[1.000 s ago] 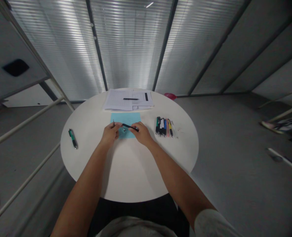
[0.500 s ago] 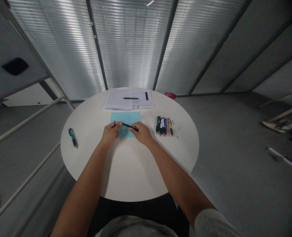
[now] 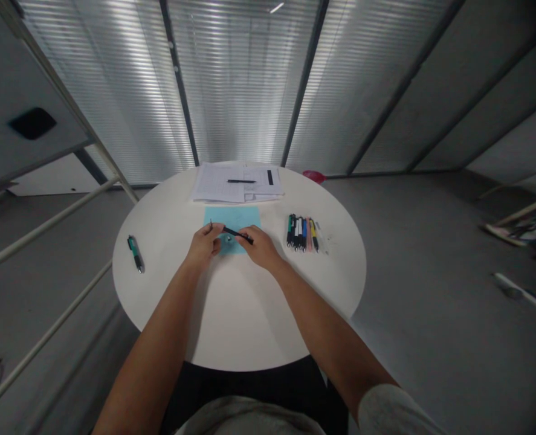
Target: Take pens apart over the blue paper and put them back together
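Observation:
A black pen (image 3: 234, 232) is held slantwise between my two hands, over a light-blue sheet (image 3: 243, 214). My left hand (image 3: 203, 246) pinches its left end with thumb and forefinger, and a thin, dark, upright bit shows at those fingertips, too small to name. Closed around the pen's right end is my right hand (image 3: 261, 244), its fingers partly hiding the barrel. Below the pen, a tiny shiny piece (image 3: 229, 238) lies on the blue sheet; its kind is unclear.
On the round white table (image 3: 249, 326), a row of several pens (image 3: 302, 233) lies right of my hands. A green-and-black pen (image 3: 135, 254) is at the left. Printed papers (image 3: 217, 182) with another black pen (image 3: 242, 181) on top lie at the back. White rails (image 3: 50, 228) flank the table's left.
The whole view has shifted very slightly. Both hands keep hold of the black pen in nearly the same position.

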The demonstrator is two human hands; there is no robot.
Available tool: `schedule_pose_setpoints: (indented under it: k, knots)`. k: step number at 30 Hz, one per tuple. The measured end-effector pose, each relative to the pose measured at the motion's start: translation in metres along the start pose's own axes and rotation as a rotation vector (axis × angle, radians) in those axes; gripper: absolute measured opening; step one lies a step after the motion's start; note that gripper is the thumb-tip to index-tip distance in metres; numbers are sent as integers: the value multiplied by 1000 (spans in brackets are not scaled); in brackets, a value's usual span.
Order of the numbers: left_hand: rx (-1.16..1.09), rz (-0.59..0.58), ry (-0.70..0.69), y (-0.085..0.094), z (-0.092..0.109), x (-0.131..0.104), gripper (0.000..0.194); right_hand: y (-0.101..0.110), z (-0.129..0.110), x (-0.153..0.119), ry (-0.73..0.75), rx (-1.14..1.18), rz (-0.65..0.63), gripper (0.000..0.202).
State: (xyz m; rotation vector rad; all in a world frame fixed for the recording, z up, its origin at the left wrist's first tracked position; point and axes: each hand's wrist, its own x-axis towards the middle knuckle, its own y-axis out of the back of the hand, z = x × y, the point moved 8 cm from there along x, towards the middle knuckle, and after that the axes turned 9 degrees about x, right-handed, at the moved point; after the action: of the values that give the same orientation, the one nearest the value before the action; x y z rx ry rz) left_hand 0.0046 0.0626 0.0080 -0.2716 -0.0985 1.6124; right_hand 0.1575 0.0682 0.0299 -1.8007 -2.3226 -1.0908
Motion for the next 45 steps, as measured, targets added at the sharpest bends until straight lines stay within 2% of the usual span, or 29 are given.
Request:
schedule_pose_setpoints:
  k: [5, 11, 15, 23, 32, 45]
  knots:
    - [-16, -23, -5, -2, 0, 0, 31, 1, 0, 0, 14, 1, 6, 20]
    - [-135, 35, 36, 1, 2, -1, 27, 2, -1, 0, 46, 40, 33, 21]
    - [-239, 87, 19, 8, 5, 1, 20, 2, -1, 0, 51, 59, 48, 22]
    - [-429, 167, -27, 24, -1, 15, 11, 0, 1, 0, 36, 36, 29, 20]
    - [-381, 179, -56, 23, 6, 7, 30, 0, -1, -1, 1, -2, -1, 18]
    - [-302, 106, -79, 12, 9, 6, 35, 0, -5, -1, 33, 1, -18, 19]
